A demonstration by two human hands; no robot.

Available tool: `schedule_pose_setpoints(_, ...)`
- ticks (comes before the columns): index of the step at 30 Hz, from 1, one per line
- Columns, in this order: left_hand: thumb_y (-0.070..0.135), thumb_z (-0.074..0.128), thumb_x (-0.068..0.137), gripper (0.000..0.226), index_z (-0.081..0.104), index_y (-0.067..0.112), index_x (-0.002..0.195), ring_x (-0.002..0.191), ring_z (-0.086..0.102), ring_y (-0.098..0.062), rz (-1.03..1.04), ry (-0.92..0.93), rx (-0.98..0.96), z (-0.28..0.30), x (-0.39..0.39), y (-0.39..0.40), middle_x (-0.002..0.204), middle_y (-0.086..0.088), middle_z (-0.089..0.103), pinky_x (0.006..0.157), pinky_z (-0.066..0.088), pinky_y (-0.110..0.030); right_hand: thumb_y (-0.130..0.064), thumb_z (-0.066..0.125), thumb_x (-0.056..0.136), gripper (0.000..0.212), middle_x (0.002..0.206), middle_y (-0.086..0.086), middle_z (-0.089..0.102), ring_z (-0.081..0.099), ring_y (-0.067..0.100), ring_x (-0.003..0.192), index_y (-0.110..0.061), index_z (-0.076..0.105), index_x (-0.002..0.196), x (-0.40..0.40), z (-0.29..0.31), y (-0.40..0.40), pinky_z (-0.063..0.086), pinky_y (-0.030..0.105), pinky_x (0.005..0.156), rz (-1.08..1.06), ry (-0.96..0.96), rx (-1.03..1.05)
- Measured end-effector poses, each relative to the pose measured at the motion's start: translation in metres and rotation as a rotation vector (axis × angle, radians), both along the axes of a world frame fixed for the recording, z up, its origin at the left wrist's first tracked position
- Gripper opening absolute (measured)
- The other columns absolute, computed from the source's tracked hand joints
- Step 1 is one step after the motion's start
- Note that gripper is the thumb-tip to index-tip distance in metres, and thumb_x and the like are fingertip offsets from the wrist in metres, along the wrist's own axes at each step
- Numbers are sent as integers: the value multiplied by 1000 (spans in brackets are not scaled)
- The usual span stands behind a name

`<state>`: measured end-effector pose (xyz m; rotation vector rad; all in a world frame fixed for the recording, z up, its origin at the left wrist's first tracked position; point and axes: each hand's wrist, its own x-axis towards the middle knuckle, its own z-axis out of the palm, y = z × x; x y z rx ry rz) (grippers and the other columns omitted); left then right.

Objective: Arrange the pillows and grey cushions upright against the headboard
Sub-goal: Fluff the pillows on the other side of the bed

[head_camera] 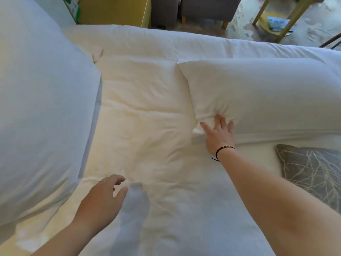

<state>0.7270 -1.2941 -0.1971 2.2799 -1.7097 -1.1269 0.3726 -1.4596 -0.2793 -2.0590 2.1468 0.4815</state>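
Note:
A large white pillow (40,115) stands at the left, filling that side of the view. Another white pillow (267,97) lies flat on the bed at the right. My right hand (218,134) presses its fingers into this pillow's near left corner, pinching the fabric. A flat white pillow (140,100) lies in the middle between them. My left hand (103,198) hovers over the white sheet at the lower left, fingers apart, holding nothing. A grey cushion (311,172) with a pale branch pattern lies at the right edge, partly behind my right forearm.
The white bed (184,209) fills most of the view. Beyond its far edge are a yellow-green panel (114,10), grey upholstered furniture (193,10) and a wooden-legged side table (287,17) on mottled flooring.

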Motion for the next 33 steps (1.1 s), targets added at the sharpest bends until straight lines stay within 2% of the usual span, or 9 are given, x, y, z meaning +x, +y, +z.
schedule_pose_setpoints(5,44,55,94,17,54,45,111,94,55,6,19,-15,36,-8,-13,2,109,26,57,81,50,-31,-16,44,92,40,145,12,45,37,24,137,-34,46,127,-4,-20,-9,8,53,114,-9,-41,-46)
schedule_pose_setpoints(8,43,54,94,14,53,46,108,94,55,6,28,3,29,-10,-19,-2,107,26,58,80,49,-31,-11,46,90,25,101,1,69,60,26,93,-28,59,104,-2,-26,-7,20,44,111,-75,-143,-163)
schedule_pose_setpoints(10,44,54,94,12,54,46,106,94,56,6,31,4,25,-9,-19,-4,105,26,59,81,50,-33,-12,48,91,23,86,6,69,51,29,77,-24,66,100,1,-21,-6,37,36,90,-199,-252,-178)
schedule_pose_setpoints(11,44,54,94,11,54,46,105,94,56,6,31,4,26,-8,-19,-4,103,26,60,82,51,-33,-14,49,91,23,86,9,68,50,30,78,-22,68,101,2,-17,-7,40,34,77,-261,-293,-162)
schedule_pose_setpoints(13,45,54,94,9,55,46,102,92,57,6,33,5,24,-5,-16,-3,101,26,60,82,52,-34,-17,50,92,20,88,12,66,54,33,82,-17,68,101,2,-7,-10,38,33,66,-330,-319,-115)
schedule_pose_setpoints(16,44,55,93,4,55,47,95,86,58,6,53,22,9,3,-13,2,93,26,63,78,52,-32,-23,54,93,17,87,11,65,59,33,84,-12,67,95,-4,12,-14,40,31,66,-432,-395,-50)
schedule_pose_setpoints(21,40,60,91,7,58,46,88,78,57,12,82,91,-29,16,-18,15,84,24,66,66,47,-25,-26,64,83,19,63,3,58,56,25,64,-10,66,74,-19,49,-4,38,29,54,-643,-650,-45)
schedule_pose_setpoints(26,34,61,92,13,59,46,90,79,58,11,77,192,-97,38,-26,23,86,23,67,66,47,-22,-22,64,85,33,54,-2,32,31,19,54,-15,47,58,-10,80,38,23,30,51,-684,-814,-144)
schedule_pose_setpoints(33,33,61,93,8,60,41,95,74,61,5,-2,255,-136,68,-30,16,89,17,68,67,47,-22,-25,66,85,36,58,1,29,28,17,56,-14,50,54,37,117,121,24,32,55,-806,-1039,-96)
